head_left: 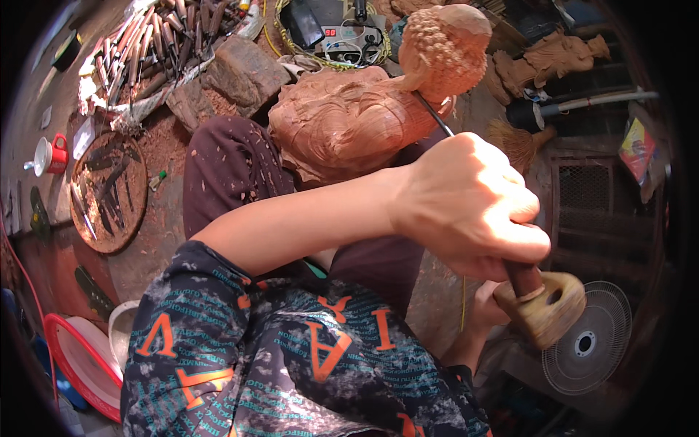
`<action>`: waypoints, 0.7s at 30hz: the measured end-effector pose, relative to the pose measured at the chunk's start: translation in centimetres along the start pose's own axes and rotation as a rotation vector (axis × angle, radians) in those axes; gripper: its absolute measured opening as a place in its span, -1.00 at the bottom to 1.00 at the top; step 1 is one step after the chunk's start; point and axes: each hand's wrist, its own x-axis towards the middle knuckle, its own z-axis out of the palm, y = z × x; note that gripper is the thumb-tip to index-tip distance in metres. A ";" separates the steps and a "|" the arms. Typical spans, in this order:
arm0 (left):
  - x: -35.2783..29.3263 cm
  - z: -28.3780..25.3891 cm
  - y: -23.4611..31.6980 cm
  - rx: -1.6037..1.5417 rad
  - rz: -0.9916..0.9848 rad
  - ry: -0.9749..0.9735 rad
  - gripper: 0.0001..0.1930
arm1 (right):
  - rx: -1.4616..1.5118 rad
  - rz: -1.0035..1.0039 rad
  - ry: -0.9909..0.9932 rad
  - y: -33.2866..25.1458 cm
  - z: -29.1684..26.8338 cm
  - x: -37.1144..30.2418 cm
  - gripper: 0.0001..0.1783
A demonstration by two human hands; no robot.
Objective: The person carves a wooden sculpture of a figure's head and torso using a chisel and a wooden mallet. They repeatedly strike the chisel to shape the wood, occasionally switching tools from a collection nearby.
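My left hand [470, 207] is closed around the brown wooden handle of a chisel [524, 280], its arm reaching across my body. The chisel's thin dark blade runs out past the fist, its tip against the neck area of a reddish wood carving [342, 120]. This carving has a rounded, knobbly head [445, 54] and a body with carved folds, lying by my knees. At the butt of the handle is a pale wooden mallet [545, 309] with a dark hole in it. My right hand [493, 302] is closed at the mallet, partly hidden behind it.
Many wood-handled tools fill a basket [131, 113] at the upper left, near wooden blocks [244, 73]. Blades lie on a round board [138, 200] beside a red mug [54, 155]. A fan [608, 339] stands at right, below a broom [517, 146]. Another carving [557, 58] lies upper right.
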 end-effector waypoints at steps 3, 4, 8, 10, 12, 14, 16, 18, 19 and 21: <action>0.2 -0.8 0.0 0.030 0.000 -0.066 -0.72 | 0.339 0.199 0.149 -0.7 0.6 -0.3 -0.47; 0.1 -1.0 0.0 0.029 0.013 -0.067 -0.72 | 0.528 0.157 0.275 -0.8 1.7 -0.5 -0.49; -0.3 -2.1 0.3 -0.043 -0.059 -0.097 -0.77 | 0.353 0.084 0.074 -3.5 1.5 1.5 -0.42; 0.9 -4.3 0.7 -0.189 -0.194 0.028 -0.74 | 0.438 0.060 0.092 -3.6 1.1 2.0 -0.41; 1.3 -3.9 2.0 -0.096 -0.167 -0.294 -0.77 | 0.508 0.203 0.085 -3.4 0.9 1.3 -0.43; -0.4 -0.6 3.1 -0.091 -0.116 -0.581 -0.83 | 0.600 0.243 0.043 -2.9 1.0 0.8 -0.44; -1.1 1.4 2.9 0.081 0.005 -0.411 -0.80 | 0.746 0.336 0.040 -2.8 1.4 -0.5 -0.48; -0.9 1.7 2.1 0.175 0.031 -0.339 -0.79 | 0.756 0.365 0.088 -2.9 2.0 -1.2 -0.48; -0.6 1.5 1.8 0.199 0.017 -0.322 -0.79 | 0.737 0.337 0.106 -3.0 2.1 -1.2 -0.47; -0.7 1.3 1.4 0.210 0.000 -0.342 -0.75 | 0.716 0.264 0.136 -3.3 2.3 -0.8 -0.47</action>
